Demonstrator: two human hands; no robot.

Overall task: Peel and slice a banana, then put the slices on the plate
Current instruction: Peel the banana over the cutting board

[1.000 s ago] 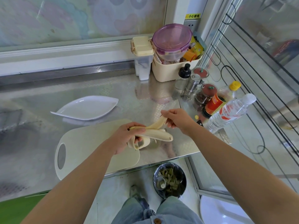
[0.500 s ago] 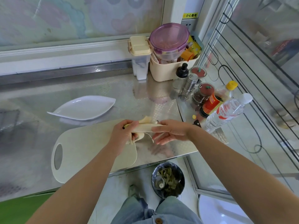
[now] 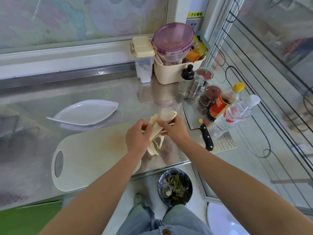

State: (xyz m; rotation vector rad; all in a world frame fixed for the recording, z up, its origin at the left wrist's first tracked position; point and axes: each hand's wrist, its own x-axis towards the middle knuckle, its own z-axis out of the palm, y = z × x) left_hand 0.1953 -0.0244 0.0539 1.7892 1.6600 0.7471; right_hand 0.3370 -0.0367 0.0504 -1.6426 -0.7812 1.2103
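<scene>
– Banana (image 3: 170, 115) tilts up now. Half a second ago it lay nearly level between the hands, and now its bare tip points toward the upper right of the frame.

– And the skin?

– More of it is down. Loose strips of peel (image 3: 155, 146) hang below the left hand (image 3: 136, 139), lower than before.

– How are the hands set?

– Left hand curls round the lower part, over the skin. Right hand (image 3: 176, 131) has slid in close and grips the upper part, thumb on top. Whether it pinches a strip or the flesh, I cannot tell.

– Where is all this?

– Centre of the frame, in the air over the right end of the cutting board (image 3: 94, 158).

– So peeling is nearly done?

– That is my guess, though the skin looks attached at the bottom. No slicing yet. The plate (image 3: 84, 112), left of centre, holds nothing, and the knife (image 3: 206, 137) lies untouched on the counter (image 3: 118, 92) to the right.

– And the skin goes where?

– Probably the bin (image 3: 175, 187) at lower centre, which holds scraps.
</scene>
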